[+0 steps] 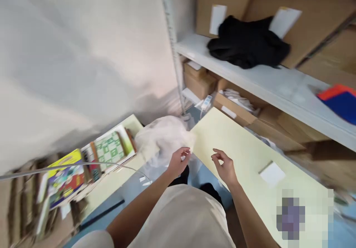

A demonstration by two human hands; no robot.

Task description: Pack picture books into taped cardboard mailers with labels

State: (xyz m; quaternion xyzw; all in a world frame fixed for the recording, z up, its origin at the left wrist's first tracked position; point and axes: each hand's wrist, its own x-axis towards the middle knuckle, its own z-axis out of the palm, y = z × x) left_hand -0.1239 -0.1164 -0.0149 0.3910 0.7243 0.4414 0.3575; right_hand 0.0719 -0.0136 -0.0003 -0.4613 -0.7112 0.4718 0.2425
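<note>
My left hand (179, 162) hangs in the air in front of my body, fingers loosely bent and nothing held. The nearest thing to it is a whitish translucent plastic bag (167, 136), bulging in the gap between two pale tables. Over the edge of the pale yellow right-hand table (236, 144) is my right hand (224, 165), its thumb and fingers curved with a gap between them and no object inside. On that table lies a small white square item (272, 173), apart from both hands.
Books and boxes (108, 146) crowd the left table, and a grey cable (111, 163) crosses above them. A shelf (250, 79) on the right carries a black cloth (250, 42) and cardboard boxes. Below it stands an open carton (236, 112). A blurred patch (290, 218) hides something at lower right.
</note>
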